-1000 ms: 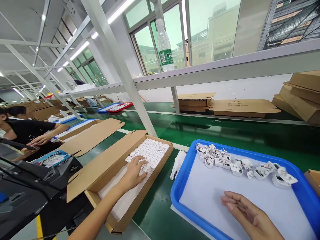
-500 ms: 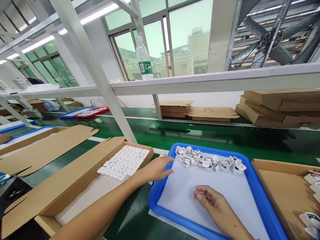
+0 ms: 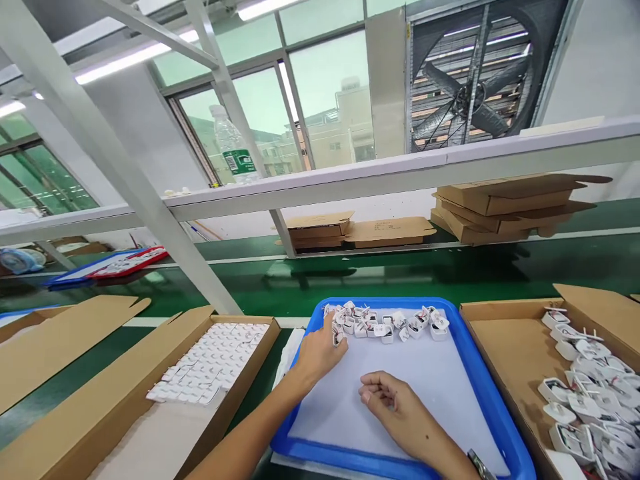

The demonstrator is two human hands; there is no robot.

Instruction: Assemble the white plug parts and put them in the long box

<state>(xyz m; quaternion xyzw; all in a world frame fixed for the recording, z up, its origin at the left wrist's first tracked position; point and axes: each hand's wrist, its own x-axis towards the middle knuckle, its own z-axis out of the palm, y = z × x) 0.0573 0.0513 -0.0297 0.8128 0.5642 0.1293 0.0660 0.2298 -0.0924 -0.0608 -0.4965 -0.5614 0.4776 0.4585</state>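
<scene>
Blue plastic rims the tray that sits squarely in front of this person, on the green desk, and a pale lining covers its floor, perhaps to spare the small parts from scuffs. Along its far side runs a huddled row of white cases with dark innards showing, gathered up there, I'd guess, so that the near half stays free for the hands. The left hand reaches over to the left end of that row, its fingers right at the last cases; from where I stand I can't tell whether the grip has closed on one. The right hand hovers over the lining with fingers loosely curled and, as far as I can see, nothing in its grip. On the left, a cardboard box holds flat white pieces packed in tight rows, an order that likely makes them easy to count. On the right, a second box carries more cases, heaped loosely toward its right side. Having one box at either flank of the tray seems to put everything within an easy arm's reach.
</scene>
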